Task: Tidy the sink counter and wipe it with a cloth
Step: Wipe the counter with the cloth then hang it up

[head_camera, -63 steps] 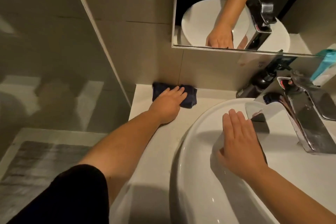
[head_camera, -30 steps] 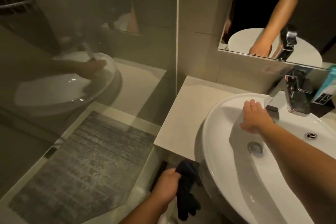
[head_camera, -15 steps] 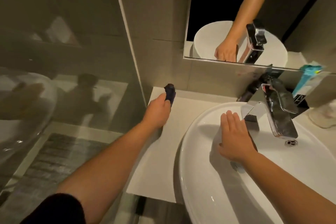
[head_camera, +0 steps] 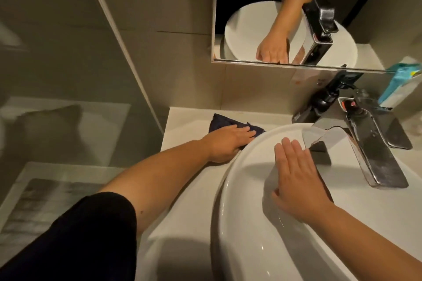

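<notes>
While left hand [head_camera: 225,143] presses cloth [head_camera: 222,123] flat-palmed, right hand [head_camera: 296,173] rests open inside basin [head_camera: 239,223].

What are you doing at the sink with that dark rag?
A person is wiping the sink counter. The left hand presses a dark blue cloth flat on the counter, near the back wall and right beside the white basin. The right hand rests open inside the basin, just in front of the chrome tap.

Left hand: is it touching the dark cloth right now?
Touching. The head view shows the left hand pressed flat on the dark cloth on the counter.
</notes>
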A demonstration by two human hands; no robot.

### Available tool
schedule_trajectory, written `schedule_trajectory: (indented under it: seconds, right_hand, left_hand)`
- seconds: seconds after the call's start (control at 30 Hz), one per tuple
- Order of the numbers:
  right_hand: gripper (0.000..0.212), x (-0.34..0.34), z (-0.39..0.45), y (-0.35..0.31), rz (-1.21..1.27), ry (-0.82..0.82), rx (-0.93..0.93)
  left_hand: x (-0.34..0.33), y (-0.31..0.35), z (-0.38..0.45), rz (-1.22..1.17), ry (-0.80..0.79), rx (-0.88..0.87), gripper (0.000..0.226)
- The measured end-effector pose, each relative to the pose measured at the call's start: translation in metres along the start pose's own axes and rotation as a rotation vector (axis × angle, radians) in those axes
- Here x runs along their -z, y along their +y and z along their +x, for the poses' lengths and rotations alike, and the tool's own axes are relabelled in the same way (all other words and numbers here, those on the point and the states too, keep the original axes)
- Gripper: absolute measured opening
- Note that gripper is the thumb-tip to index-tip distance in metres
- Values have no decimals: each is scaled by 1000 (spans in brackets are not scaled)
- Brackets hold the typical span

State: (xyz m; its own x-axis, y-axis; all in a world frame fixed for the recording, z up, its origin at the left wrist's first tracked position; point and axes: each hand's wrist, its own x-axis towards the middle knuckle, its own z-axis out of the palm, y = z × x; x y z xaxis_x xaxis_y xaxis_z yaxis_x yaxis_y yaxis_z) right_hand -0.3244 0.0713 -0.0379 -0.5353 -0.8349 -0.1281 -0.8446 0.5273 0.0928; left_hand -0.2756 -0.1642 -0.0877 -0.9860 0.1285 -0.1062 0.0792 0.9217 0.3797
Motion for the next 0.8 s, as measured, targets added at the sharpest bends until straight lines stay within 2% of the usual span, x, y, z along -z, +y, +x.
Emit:
schedule_trajectory:
  seconds: [0.17,0.33,0.57,0.73,0.8]
  right_hand:
    - [99,8,-2,-2,-18,-42,19]
    - [99,18,-4,-7,-27,-126,-12]
    - [88,37,-17,-3,83,-222,14]
    - [69,35,-94,-18,289,-57,95]
    - [62,32,-124,-21,368,-67,100]
  left_hand:
    - [-14,27,-89,-64,53,172,57]
    - [-39,85,-168,-97,108,319,57]
    - [-75,169,-231,-80,126,444,57]
    - [-89,218,-251,-82,85,499,51]
    - [-88,233,-255,-147,67,531,51]
